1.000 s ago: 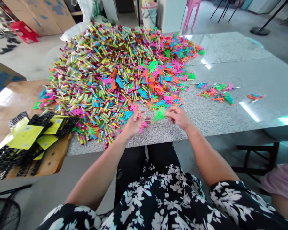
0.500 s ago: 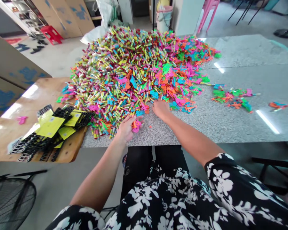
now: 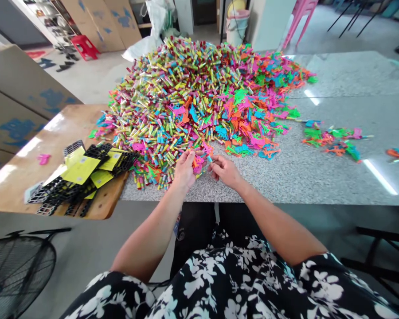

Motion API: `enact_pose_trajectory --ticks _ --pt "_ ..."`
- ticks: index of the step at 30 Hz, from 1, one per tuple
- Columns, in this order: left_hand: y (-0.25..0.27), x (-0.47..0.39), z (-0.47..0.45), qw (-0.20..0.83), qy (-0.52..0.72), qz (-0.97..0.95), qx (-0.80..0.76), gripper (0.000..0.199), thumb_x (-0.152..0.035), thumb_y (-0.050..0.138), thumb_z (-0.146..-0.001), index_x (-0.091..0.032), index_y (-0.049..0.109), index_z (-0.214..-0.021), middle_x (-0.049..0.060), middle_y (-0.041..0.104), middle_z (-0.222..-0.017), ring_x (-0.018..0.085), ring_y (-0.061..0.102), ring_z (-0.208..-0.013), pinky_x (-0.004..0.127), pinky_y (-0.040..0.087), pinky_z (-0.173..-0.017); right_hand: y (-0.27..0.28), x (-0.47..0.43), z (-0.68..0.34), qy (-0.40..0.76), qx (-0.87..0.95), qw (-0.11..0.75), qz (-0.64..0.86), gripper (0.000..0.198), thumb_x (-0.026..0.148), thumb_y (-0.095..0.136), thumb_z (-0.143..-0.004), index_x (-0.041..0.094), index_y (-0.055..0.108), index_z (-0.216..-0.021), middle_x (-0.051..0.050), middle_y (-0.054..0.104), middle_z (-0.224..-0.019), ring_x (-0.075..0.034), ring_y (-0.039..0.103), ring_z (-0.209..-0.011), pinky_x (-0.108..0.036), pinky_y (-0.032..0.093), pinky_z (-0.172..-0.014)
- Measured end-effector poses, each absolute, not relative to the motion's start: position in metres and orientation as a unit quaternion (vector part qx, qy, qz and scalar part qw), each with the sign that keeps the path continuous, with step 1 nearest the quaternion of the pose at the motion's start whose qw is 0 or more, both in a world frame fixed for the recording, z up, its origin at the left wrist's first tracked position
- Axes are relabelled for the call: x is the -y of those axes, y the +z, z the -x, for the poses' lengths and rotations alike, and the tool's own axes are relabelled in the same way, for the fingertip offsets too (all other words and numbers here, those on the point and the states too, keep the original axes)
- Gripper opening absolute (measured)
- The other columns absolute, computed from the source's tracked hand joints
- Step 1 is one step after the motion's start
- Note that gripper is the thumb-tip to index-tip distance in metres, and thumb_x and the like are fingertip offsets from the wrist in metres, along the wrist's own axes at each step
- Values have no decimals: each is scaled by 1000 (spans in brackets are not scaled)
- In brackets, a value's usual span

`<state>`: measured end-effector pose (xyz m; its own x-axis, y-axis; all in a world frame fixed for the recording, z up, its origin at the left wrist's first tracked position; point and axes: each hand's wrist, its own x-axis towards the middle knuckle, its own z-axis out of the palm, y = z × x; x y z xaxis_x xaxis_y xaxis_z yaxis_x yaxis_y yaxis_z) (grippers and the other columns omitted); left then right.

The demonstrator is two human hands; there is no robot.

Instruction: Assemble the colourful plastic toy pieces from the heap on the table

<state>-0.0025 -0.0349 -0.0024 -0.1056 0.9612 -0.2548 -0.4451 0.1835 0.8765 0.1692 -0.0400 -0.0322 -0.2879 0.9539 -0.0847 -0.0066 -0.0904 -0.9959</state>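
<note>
In front of me a big heap of small tubes (image 3: 146, 106) with yellow labels and bright plastic pieces (image 3: 246, 119) covers the speckled stone table (image 3: 252, 181). My left hand (image 3: 185, 169) is closed on a few small plastic pieces (image 3: 198, 164), pink and orange, at the heap's near edge. Close beside it, my right hand (image 3: 226, 171) pinches a small tube (image 3: 209, 158) with a light blue end. The two hands almost meet; the far ends of what they hold are partly hidden by fingers.
On the wooden table (image 3: 63, 133) at left lie black plastic racks with yellow cards (image 3: 81, 170) and a pink piece (image 3: 44, 159). Small clusters of coloured pieces (image 3: 335, 139) are on the stone to the right. A fan (image 3: 20, 270) stands at lower left.
My right hand has come back from the heap's edge toward my left hand, now with a small tube. My left hand has risen slightly with its pieces. The view has shifted a little.
</note>
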Motion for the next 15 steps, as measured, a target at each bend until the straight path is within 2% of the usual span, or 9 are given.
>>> enact_pose_trajectory --ticks 5,10,15 --pt "0 34 -8 580 575 -320 -480 28 -48 73 -98 -24 59 -106 4 80 -99 21 80 -97 32 62 -78 -32 53 -172 582 533 416 451 29 41 62 -92 25 71 -115 1 63 -73 -15 56 -54 -29 49 -51" --pt "1 30 -11 581 584 -341 -453 24 -42 72 -98 -23 59 -104 3 79 -93 20 80 -93 31 61 -78 -37 58 -173 568 543 418 455 35 44 59 -96 23 75 -120 1 63 -73 -14 54 -54 -28 48 -51" --pt "-2 28 -14 562 598 -360 -443 25 -40 74 -97 -22 59 -104 2 79 -90 19 80 -88 33 61 -83 -42 61 -170 520 548 459 469 41 44 60 -98 22 77 -129 1 65 -72 -15 56 -57 -28 50 -55"
